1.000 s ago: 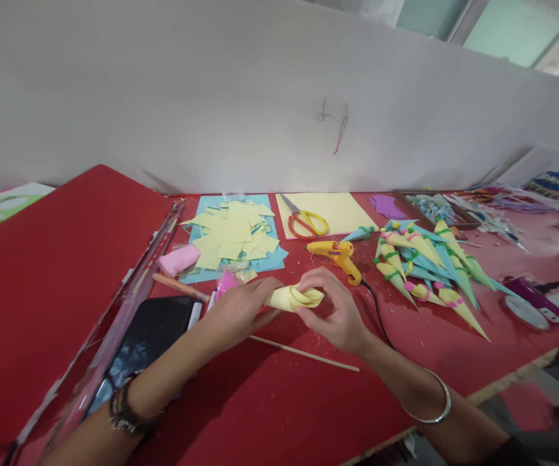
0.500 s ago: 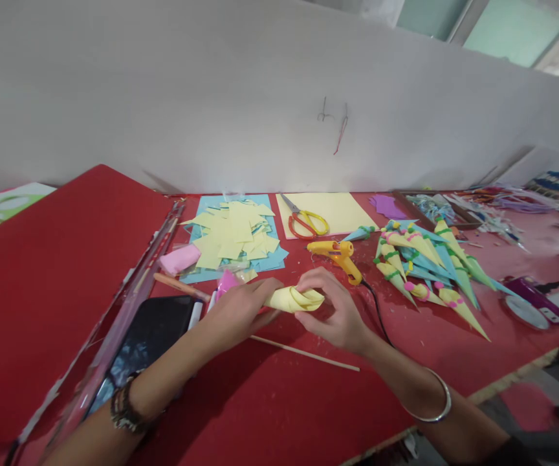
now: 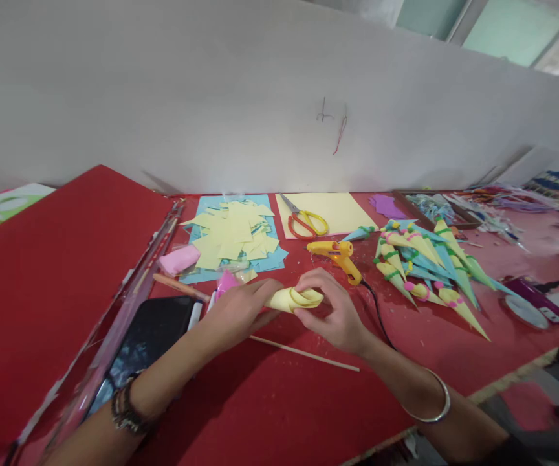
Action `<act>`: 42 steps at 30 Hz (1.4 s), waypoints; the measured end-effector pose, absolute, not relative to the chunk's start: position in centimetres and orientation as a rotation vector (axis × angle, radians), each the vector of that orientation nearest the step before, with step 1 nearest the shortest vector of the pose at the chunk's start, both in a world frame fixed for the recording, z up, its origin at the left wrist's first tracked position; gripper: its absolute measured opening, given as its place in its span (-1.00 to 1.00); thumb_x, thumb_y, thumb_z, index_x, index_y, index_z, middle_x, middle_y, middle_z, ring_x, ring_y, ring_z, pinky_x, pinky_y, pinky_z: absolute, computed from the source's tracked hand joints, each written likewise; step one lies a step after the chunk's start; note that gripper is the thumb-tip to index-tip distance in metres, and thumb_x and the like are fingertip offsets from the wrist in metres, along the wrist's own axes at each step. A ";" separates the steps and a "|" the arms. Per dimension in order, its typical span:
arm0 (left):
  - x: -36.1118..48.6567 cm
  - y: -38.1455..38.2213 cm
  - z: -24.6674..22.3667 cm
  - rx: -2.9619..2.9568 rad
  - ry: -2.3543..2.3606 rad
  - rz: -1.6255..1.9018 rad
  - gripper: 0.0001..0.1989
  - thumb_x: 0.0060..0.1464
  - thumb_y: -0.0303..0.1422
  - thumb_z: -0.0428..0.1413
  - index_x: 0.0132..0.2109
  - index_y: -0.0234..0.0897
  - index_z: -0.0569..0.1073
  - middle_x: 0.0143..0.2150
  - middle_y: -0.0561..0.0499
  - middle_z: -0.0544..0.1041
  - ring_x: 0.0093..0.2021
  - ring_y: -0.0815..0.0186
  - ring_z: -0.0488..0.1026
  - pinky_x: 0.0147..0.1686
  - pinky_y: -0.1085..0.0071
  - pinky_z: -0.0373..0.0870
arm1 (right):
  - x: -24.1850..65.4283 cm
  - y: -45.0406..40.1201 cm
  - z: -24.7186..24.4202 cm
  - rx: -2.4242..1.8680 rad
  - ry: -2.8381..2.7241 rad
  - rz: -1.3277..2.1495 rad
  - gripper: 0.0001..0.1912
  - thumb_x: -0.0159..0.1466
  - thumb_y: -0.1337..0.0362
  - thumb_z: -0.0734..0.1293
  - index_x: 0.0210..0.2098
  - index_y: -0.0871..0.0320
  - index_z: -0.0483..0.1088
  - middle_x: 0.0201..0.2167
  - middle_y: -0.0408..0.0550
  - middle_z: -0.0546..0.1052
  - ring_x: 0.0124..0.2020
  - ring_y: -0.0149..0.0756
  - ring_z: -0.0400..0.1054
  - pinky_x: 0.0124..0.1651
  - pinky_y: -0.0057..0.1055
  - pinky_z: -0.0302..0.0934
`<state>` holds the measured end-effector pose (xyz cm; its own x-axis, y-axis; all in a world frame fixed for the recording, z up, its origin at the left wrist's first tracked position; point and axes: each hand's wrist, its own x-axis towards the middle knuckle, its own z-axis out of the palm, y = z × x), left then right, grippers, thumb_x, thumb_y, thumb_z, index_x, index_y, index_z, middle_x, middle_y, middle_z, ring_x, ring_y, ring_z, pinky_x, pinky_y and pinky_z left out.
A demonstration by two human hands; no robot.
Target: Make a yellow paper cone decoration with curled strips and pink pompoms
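A rolled piece of yellow paper (image 3: 292, 299) is held level above the red table, its wider, layered end toward the right. My left hand (image 3: 241, 304) wraps round the narrower end, which its fingers hide. At the open end, my right hand (image 3: 335, 310) pinches the paper's rim between thumb and fingers. A thin wooden stick (image 3: 308, 354) lies on the table just below the hands. Beyond them rests a yellow glue gun (image 3: 338, 256) with a black cord. Scissors (image 3: 303, 221) with red and yellow handles lie on a pale yellow sheet (image 3: 347, 207).
Cut yellow paper pieces (image 3: 235, 230) are heaped on blue sheets at the back. Decorated paper cones (image 3: 420, 259) lie piled on the right, near a purple power strip (image 3: 532, 294). A black phone-like slab (image 3: 158, 330) lies beside my left forearm. A wall (image 3: 211, 116) stands behind.
The layers at the paper roll's open end have shifted slightly and look more tightly wound. Both hands stay in nearly the same place.
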<state>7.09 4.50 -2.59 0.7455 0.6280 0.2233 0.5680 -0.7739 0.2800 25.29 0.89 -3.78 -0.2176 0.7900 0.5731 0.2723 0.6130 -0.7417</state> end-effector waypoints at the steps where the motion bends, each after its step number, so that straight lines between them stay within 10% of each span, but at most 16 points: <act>1: 7.1 4.5 -2.6 2.743 0.958 0.445 -0.90 0.05 -0.40 -0.04 -0.23 -0.29 0.25 -0.40 0.03 0.46 -0.49 0.34 0.40 -0.58 0.51 0.21 | 25.3 0.9 -3.8 -0.868 -1.777 0.613 -0.78 0.08 0.40 0.28 -0.27 0.11 0.25 -0.33 -0.09 0.33 -0.28 -0.31 0.23 -0.22 -0.34 0.17; 42: 7.1 4.5 -2.9 2.616 0.958 0.402 -0.87 0.02 -0.41 -0.03 -0.22 -0.27 0.23 -0.38 0.03 0.44 -0.45 0.31 0.40 -0.52 0.49 0.23 | 25.2 0.7 -4.1 -0.845 -1.708 0.871 -0.76 0.09 0.37 0.29 -0.23 0.09 0.24 -0.29 -0.10 0.27 -0.27 -0.33 0.21 -0.22 -0.38 0.17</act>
<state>7.10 4.48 -2.86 0.7349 0.6615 0.1492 0.5698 -0.7217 0.3931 25.22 0.73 -4.06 -0.2566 0.8532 0.4540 0.1333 0.4965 -0.8577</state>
